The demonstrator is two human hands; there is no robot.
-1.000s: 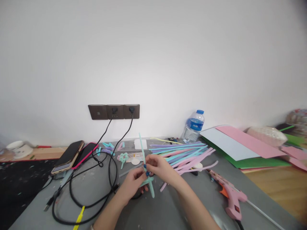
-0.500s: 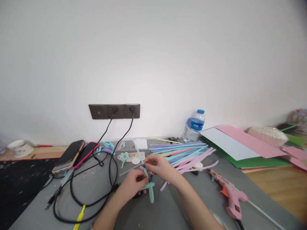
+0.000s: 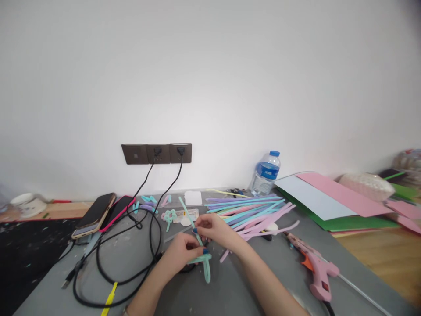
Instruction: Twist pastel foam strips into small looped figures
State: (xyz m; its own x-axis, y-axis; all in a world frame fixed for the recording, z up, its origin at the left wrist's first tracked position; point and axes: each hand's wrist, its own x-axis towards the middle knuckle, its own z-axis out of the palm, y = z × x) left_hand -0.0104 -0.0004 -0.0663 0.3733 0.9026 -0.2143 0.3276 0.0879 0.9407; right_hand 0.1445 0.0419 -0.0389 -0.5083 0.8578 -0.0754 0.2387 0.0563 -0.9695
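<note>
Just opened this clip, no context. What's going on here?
A person is working a teal pipe cleaner with both bare hands over a grey table. The left hand pinches its looped lower part; the right hand grips the straight stem, which slants up and left. A pile of pastel pipe cleaners lies just beyond the right hand, a pink glue gun further right, untouched.

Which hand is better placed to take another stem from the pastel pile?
Right, probably: the right hand is beside the pastel pile; the left hand pinches the teal stem farther away.
</note>
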